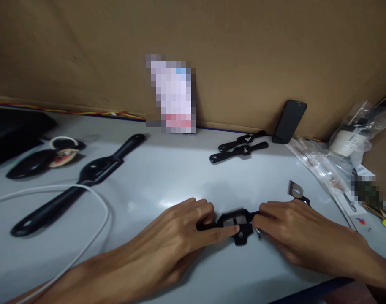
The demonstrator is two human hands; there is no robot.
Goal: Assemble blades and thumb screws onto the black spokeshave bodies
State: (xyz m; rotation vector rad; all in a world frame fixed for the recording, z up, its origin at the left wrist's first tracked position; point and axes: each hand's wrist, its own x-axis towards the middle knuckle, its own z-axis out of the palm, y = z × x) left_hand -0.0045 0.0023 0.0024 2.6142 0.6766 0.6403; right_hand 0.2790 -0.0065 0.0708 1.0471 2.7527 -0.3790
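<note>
A black spokeshave [235, 217] lies across the near part of the table, its middle showing between my two hands. My left hand [193, 228] is closed round its left handle, with the thumb stretched along the body beside a black cap piece [241, 237]. My right hand [288, 223] is closed at the right handle, which its fingers mostly cover. Just below those fingertips shows a small silver screw [258, 233]; whether they touch it I cannot tell. Beyond my right hand lies a loose slotted steel blade [294, 189], next to a black part [305, 200] half hidden by the hand.
Two spokeshaves [240, 153] lie at the back, near a leaning phone [289, 121]. A larger black spokeshave body [98, 169] lies left, crossed by a white cable [106, 211]. Plastic packets [326, 169] fill the right side. A cardboard wall [243, 63] stands behind.
</note>
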